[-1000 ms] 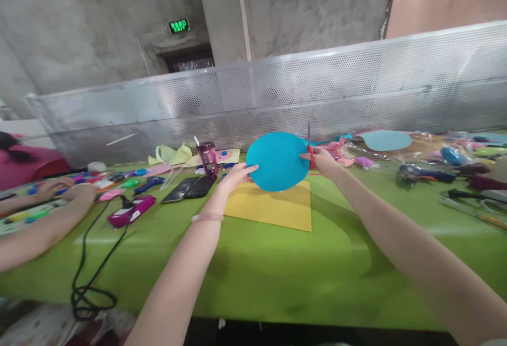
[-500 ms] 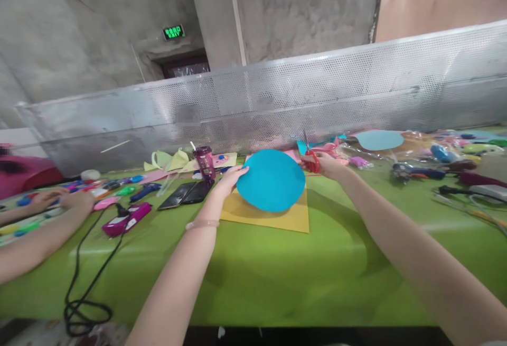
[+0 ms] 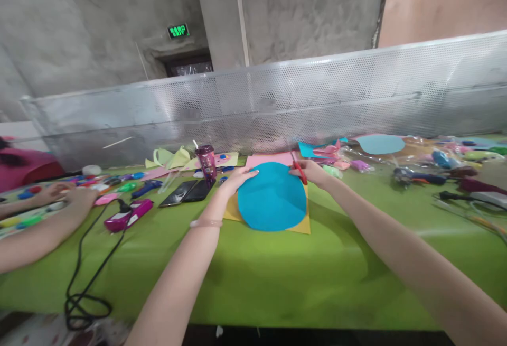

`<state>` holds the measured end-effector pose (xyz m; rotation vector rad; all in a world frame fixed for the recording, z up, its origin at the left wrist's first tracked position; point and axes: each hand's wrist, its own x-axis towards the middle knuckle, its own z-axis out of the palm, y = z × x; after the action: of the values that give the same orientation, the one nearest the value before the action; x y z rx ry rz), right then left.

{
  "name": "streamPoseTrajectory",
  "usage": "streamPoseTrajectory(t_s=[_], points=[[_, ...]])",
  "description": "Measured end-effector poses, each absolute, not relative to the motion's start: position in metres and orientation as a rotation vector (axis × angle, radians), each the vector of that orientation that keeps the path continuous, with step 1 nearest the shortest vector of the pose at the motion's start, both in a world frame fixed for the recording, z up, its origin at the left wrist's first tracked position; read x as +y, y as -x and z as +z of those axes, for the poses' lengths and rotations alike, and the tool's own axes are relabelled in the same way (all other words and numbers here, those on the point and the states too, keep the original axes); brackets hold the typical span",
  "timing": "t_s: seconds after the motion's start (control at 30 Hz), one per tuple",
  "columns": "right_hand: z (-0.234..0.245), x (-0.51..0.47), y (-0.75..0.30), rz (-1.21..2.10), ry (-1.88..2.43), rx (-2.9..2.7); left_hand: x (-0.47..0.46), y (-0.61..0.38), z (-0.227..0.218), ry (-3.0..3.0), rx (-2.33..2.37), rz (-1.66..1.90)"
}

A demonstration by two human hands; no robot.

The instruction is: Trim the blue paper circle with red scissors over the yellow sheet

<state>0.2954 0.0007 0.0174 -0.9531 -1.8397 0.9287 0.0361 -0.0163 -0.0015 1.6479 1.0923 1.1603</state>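
Note:
A round sheet of blue paper (image 3: 272, 198) is in front of me, over a yellow sheet (image 3: 303, 225) on the green table. My left hand (image 3: 240, 179) pinches the blue circle at its upper left edge. Red-handled scissors (image 3: 302, 173) are in my right hand (image 3: 309, 171), their blades pointing up and away from me. The fingertips of that hand also reach the circle's upper right edge. Part of a pink sheet (image 3: 273, 159) shows behind the circle.
Left of me stand a purple cup with a straw (image 3: 206, 164), a dark phone (image 3: 178, 193) and a magenta power strip (image 3: 129, 215) with a looped black cord. Another person's hands (image 3: 75, 196) work at far left. A glue gun (image 3: 420, 176) lies right. A perforated metal barrier (image 3: 277, 97) runs behind.
The blue circle has tipped lower and nearer to me, covering more of the yellow sheet. My right hand has moved left with the scissors, onto the circle's upper edge.

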Motion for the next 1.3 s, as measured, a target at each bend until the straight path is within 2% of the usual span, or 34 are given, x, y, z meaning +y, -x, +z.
streamPoseTrajectory(t_s=[0.23, 0.57, 0.8, 1.03, 1.3], points=[[0.020, 0.008, -0.302, 0.942, 0.986, -1.451, -0.003, -0.034, -0.011, -1.497, 1.052, 1.222], [0.019, -0.005, -0.292, 1.050, 1.018, -1.391, 0.004, -0.027, -0.005, -1.712, 1.441, 1.825], [0.015, 0.000, -0.292, 0.966, 1.216, -1.429, -0.001, -0.028, -0.001, -1.643, 1.441, 1.868], [0.006, 0.002, -0.290, 1.088, 1.068, -1.591, -0.002, -0.027, 0.000, -1.682, 1.516, 1.931], [0.005, -0.005, -0.287, 1.078, 1.065, -1.649, -0.003, -0.030, 0.002, -1.734, 1.540, 1.909]])
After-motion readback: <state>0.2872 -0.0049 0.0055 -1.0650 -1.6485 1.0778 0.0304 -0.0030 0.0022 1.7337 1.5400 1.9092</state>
